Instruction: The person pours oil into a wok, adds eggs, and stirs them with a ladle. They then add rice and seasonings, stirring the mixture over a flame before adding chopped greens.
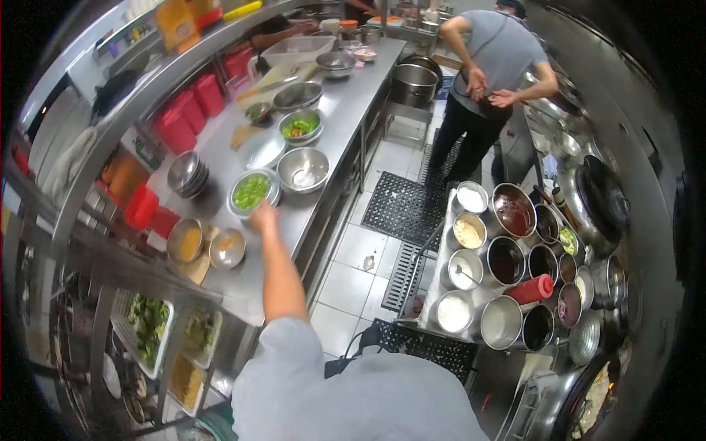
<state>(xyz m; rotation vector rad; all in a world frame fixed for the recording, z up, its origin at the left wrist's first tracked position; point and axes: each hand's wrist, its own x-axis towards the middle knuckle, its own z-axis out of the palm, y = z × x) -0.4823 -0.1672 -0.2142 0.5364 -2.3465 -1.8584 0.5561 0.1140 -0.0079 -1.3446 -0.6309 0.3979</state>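
Note:
My left hand [263, 217] reaches out to the steel counter, its fingers closed at the near rim of a bowl [273, 200] of chopped green peppers [251, 191]. The fingertips are small and partly hidden there. My right hand is out of view. Beside that bowl stand a steel bowl [318, 173] with some white stuff in it and a pale, plate-like dish [265, 153]. Farther back is another bowl [300, 125] of green pieces. Nearer, two small steel bowls [227, 248] hold yellowish contents.
A co-worker [493, 66] in a grey shirt stands in the aisle, hands behind the back. To the right, several pots of sauces [512, 209] and a red bottle [531, 289] crowd a stand beside woks [599, 195]. Vegetable trays [170, 331] sit below left. Black mats [402, 206] cover floor tiles.

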